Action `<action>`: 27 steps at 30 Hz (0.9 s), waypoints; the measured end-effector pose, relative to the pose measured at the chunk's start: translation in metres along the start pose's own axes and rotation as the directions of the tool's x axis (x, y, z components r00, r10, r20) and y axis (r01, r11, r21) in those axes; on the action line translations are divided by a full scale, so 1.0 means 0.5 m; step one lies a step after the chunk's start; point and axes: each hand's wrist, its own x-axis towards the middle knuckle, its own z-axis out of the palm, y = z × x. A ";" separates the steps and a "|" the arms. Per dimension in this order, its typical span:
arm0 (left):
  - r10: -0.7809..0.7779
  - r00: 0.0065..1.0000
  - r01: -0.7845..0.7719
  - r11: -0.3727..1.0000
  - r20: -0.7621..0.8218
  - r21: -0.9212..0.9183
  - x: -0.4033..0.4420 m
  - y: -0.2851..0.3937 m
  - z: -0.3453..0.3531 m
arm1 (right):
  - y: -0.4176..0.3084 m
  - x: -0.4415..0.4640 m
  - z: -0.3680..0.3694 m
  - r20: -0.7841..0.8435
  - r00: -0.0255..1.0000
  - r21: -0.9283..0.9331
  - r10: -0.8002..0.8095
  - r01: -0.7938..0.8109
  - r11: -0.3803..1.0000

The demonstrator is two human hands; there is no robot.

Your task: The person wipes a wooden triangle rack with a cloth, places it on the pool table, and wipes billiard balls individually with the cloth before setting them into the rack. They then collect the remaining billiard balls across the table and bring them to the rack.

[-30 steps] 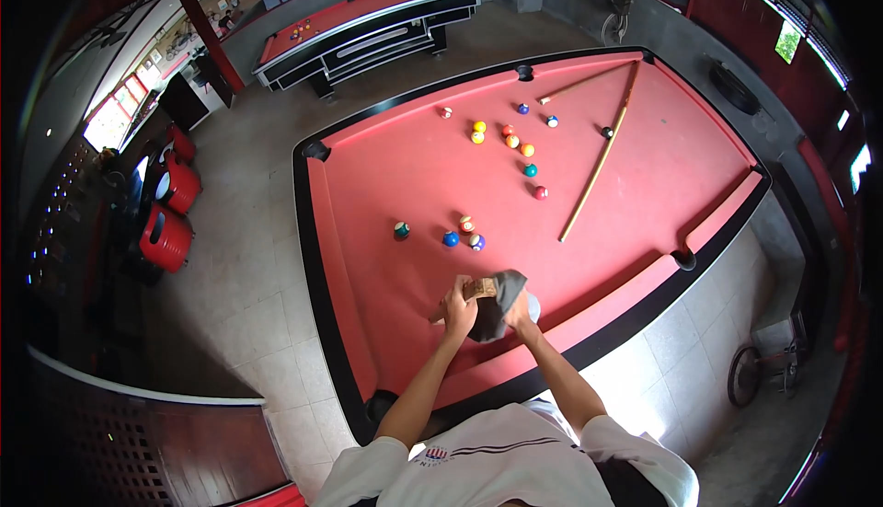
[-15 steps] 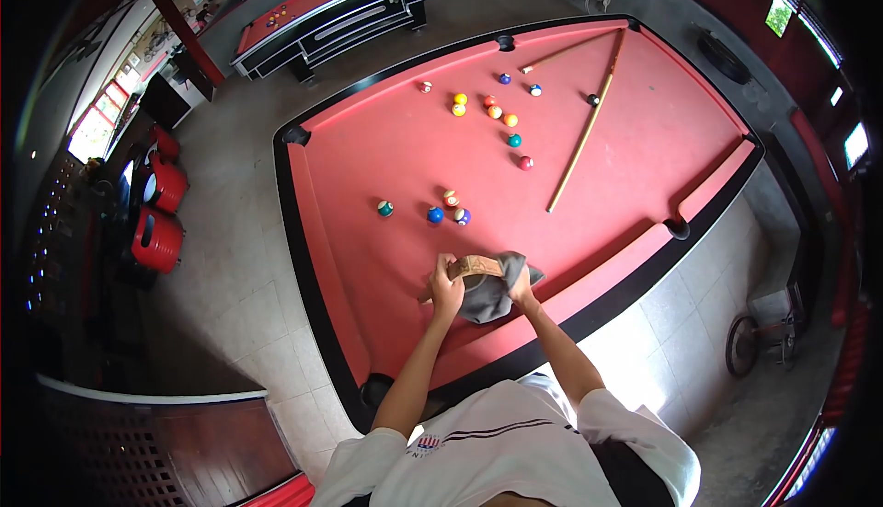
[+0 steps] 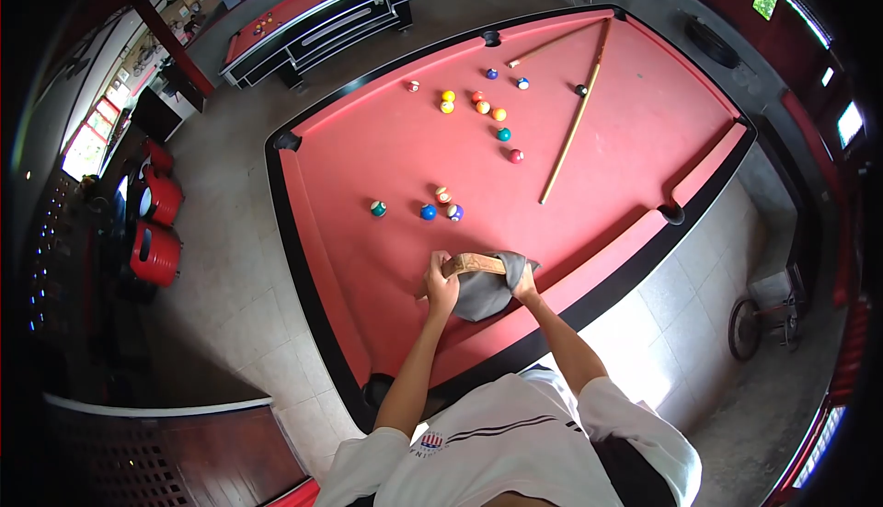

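Observation:
Over the near end of the pink pool table (image 3: 368, 162), both my hands are on a wooden ball rack (image 3: 474, 263) held up above the cloth surface. My left hand (image 3: 442, 288) is closed round the rack's left corner. At the other end, my right hand (image 3: 525, 284) grips a dark grey cloth (image 3: 483, 298) that is wrapped over the wood. The cloth hangs down below the rack and hides part of it. Just beyond lie a blue ball (image 3: 428, 213), a purple striped ball (image 3: 455, 213), an orange striped ball (image 3: 443, 194) and a green striped ball (image 3: 378, 208).
Two cues lie at the far side, the longer cue (image 3: 575, 130) running from the far corner, with a black ball (image 3: 580, 90) beside it. Several more balls are scattered mid-table. A second pool table (image 3: 340, 19) stands behind. Red chairs (image 3: 154, 254) are at the left.
The view has shifted slightly, so the table and balls sit a little further left and up. Both hands keep their hold on the rack and cloth, with the right hand's cloth slightly rearranged.

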 end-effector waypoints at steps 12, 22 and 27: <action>0.003 1.000 -0.002 0.999 0.004 -0.052 0.007 0.018 -0.004 | -0.215 0.091 -0.082 -0.253 0.954 0.163 -0.164 0.209 0.964; -0.050 0.998 0.050 0.999 -0.036 0.013 0.008 0.008 0.009 | -0.188 0.058 -0.047 -0.016 0.992 0.224 0.123 -0.116 0.968; -0.073 0.997 0.073 0.997 -0.008 -0.023 0.010 0.013 0.004 | -0.247 0.065 -0.075 -0.169 0.982 0.368 0.090 -0.022 0.929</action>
